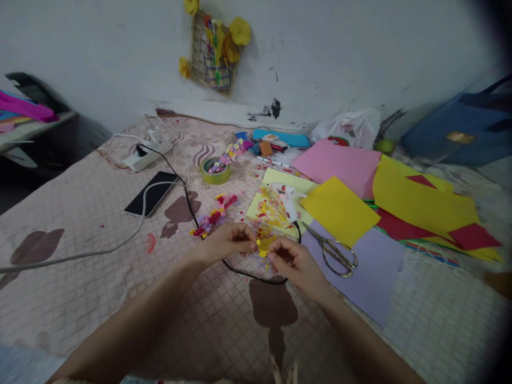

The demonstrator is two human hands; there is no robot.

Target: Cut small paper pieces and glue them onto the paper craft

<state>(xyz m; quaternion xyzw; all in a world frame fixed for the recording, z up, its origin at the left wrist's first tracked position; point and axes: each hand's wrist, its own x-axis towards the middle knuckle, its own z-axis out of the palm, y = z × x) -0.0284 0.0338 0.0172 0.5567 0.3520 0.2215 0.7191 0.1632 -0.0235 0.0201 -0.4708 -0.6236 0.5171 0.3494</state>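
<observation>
Both hands meet over the middle of the table, fingertips close together. A small yellow paper piece is between them. My right hand pinches its right side with thumb and finger. My left hand has its fingers curled and its tips at the piece's left edge. Just beyond lie many yellow, red and pink paper scraps on a pale yellow sheet. A white hot glue gun rests on that sheet. Left of the hands is a pink and purple strip with small paper bits.
Scissors lie on a purple sheet at right, near yellow sheets and a pink sheet. A tape roll, a phone and a power strip are at left. A black cord loops close around the hands.
</observation>
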